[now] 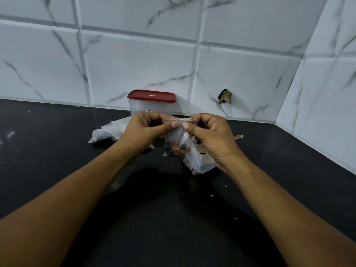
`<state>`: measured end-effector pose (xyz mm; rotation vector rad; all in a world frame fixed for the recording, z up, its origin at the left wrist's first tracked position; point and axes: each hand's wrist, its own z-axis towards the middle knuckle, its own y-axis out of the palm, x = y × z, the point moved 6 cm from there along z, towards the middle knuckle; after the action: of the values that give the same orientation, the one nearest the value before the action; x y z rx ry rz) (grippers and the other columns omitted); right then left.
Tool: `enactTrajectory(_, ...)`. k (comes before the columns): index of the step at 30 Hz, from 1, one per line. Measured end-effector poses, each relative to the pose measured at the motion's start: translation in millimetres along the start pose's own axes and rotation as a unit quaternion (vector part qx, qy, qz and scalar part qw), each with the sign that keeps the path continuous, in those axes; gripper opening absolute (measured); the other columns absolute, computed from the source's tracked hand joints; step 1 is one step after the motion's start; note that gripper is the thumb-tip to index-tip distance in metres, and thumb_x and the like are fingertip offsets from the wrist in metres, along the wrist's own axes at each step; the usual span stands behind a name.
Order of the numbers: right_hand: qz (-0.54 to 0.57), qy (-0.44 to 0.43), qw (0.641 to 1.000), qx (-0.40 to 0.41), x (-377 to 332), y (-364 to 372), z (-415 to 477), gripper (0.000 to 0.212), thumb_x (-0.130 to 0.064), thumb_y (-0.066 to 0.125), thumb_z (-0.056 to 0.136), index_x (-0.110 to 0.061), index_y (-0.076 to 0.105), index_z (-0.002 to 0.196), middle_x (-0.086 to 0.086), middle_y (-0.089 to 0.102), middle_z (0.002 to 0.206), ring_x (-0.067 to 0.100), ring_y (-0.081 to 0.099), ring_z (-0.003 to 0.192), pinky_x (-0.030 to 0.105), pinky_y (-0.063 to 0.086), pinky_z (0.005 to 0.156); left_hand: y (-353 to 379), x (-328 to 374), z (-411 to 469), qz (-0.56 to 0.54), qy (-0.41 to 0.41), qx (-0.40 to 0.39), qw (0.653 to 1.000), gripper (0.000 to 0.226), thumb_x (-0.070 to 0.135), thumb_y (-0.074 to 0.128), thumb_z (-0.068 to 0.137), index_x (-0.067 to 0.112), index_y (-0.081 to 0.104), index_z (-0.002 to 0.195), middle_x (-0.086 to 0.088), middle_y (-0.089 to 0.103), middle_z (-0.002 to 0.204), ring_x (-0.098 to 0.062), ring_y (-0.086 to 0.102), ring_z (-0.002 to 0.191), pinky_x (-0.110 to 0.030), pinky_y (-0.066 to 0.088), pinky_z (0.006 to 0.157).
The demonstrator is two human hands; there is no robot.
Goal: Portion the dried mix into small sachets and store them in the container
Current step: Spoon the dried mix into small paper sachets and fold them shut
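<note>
Left fingers (174, 124): thumb and forefinger of the left hand (142, 132) pinch the left part of the zip strip (178, 120); the other fingers are curled in behind it.
Right fingers (186, 125): thumb and forefinger of the right hand (210, 135) pinch the same strip just beside the left thumb, the two thumb tips nearly touching; the rest are curled.
Sachet (176, 143): small clear plastic pouch, hanging from the pinched strip between both hands, in front of the container; whether its bottom rests on the counter cannot be told.
Dried mix (178, 149): brown and dark pieces gathered in the bottom of the sachet.
Larger bag (200, 163): crumpled clear plastic lying on the counter under the right wrist, partly hidden, with some brown pieces showing at its lower edge.
Wooden stick (238, 136): only a pale tip shows, just right of the right hand.
Other pouches (107, 132): a small heap on the counter behind the left hand, one with dark contents.
Container (151, 109): clear tub against the wall, behind the hands, red lid (152, 96) on.
Counter (57, 151): black, flecked with pale crumbs.
Wall (134, 64): white tiles with grey veins; a dark broken hole (225, 96) right of the container.
</note>
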<state>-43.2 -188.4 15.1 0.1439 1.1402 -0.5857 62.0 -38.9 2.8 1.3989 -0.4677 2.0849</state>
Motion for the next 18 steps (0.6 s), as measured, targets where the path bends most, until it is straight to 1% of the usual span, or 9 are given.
enactTrajectory(2,-0.003,0.005,1.0,0.005,0.1,-0.8,-0.5,0.003,-0.014,0.077,0.092,-0.016,0.076,0.091,0.005,0.071,0.081,0.015,0.062,0.074,0.027,0.054,0.069,0.1,-0.8,-0.5,-0.006,-0.003,-0.003,1.0,0.025,0.01,0.077,0.085,-0.001,0.075,0.107,-0.014,0.079,0.101,-0.02,0.077,0.088,-0.026,0.062,0.073)
enactTrajectory(4,0.0,0.014,1.0,0.013,0.9,-2.0,-0.7,0.002,-0.016,0.077,0.093,-0.016,0.075,0.091,0.009,0.068,0.081,0.024,0.058,0.073,0.039,0.05,0.068,-2.3,-0.4,0.2,0.002,-0.001,0.012,1.0,0.025,0.015,0.079,0.081,0.002,0.076,0.103,-0.011,0.079,0.097,-0.019,0.076,0.088,-0.029,0.063,0.077)
enactTrajectory(6,-0.001,0.02,1.0,0.023,1.6,-3.9,-0.4,0.003,-0.017,0.077,0.093,-0.016,0.075,0.091,0.008,0.067,0.08,0.024,0.056,0.071,0.041,0.049,0.067,-5.4,-0.9,1.2,0.002,-0.005,0.03,1.0,0.023,0.019,0.08,0.077,0.007,0.078,0.096,-0.007,0.079,0.092,-0.018,0.073,0.086,-0.034,0.061,0.084)
enactTrajectory(8,-0.002,0.025,0.999,0.024,2.3,-4.1,-0.4,0.003,-0.018,0.077,0.093,-0.016,0.074,0.092,0.007,0.066,0.079,0.025,0.054,0.07,0.042,0.049,0.066,-5.8,-1.9,1.6,-0.007,-0.011,0.033,0.999,0.018,0.017,0.079,0.079,0.007,0.078,0.094,-0.009,0.079,0.093,-0.021,0.073,0.09,-0.04,0.06,0.091)
enactTrajectory(9,0.0,0.027,0.999,0.02,2.6,-3.8,-0.7,0.004,-0.018,0.076,0.094,-0.016,0.074,0.093,0.009,0.065,0.079,0.027,0.052,0.07,0.043,0.047,0.065,-5.5,-2.1,1.5,-0.008,-0.014,0.034,0.999,0.018,0.017,0.079,0.079,0.008,0.079,0.094,-0.009,0.08,0.094,-0.022,0.073,0.091,-0.042,0.059,0.093)
enactTrajectory(11,0.005,0.028,0.999,0.015,2.5,-3.1,-1.2,0.004,-0.018,0.075,0.095,-0.015,0.074,0.095,0.011,0.063,0.079,0.028,0.051,0.072,0.045,0.045,0.066,-5.4,-1.7,0.8,-0.012,-0.013,0.036,0.999,0.02,0.019,0.08,0.076,0.008,0.079,0.092,-0.008,0.08,0.094,-0.021,0.074,0.091,-0.039,0.06,0.091)
enactTrajectory(13,0.011,0.026,1.0,0.01,1.4,-2.7,-1.4,0.003,-0.018,0.076,0.094,-0.016,0.074,0.096,0.008,0.066,0.08,0.026,0.054,0.072,0.041,0.048,0.068,-6.2,-0.3,0.6,-0.018,-0.011,0.033,0.999,0.02,0.019,0.08,0.075,0.007,0.078,0.09,-0.006,0.08,0.09,-0.017,0.074,0.086,-0.031,0.062,0.084)
enactTrajectory(16,0.017,0.014,1.0,-0.004,0.7,-1.2,-0.5,0.006,-0.019,0.079,0.091,-0.019,0.076,0.096,-0.005,0.071,0.078,0.006,0.063,0.072,0.021,0.052,0.068,-6.7,1.6,0.7,-0.025,-0.007,0.026,0.999,0.019,0.018,0.079,0.075,0.004,0.075,0.088,-0.006,0.079,0.089,-0.018,0.074,0.085,-0.03,0.062,0.083)
enactTrajectory(18,0.019,0.009,1.0,-0.005,1.9,-0.5,0.5,0.007,-0.017,0.079,0.091,-0.016,0.076,0.097,-0.01,0.07,0.074,-0.001,0.062,0.068,0.016,0.05,0.064,-4.2,2.5,0.1,-0.032,-0.004,0.016,0.999,0.012,0.016,0.079,0.075,0.007,0.075,0.082,-0.006,0.078,0.088,-0.017,0.074,0.083,-0.029,0.063,0.078)
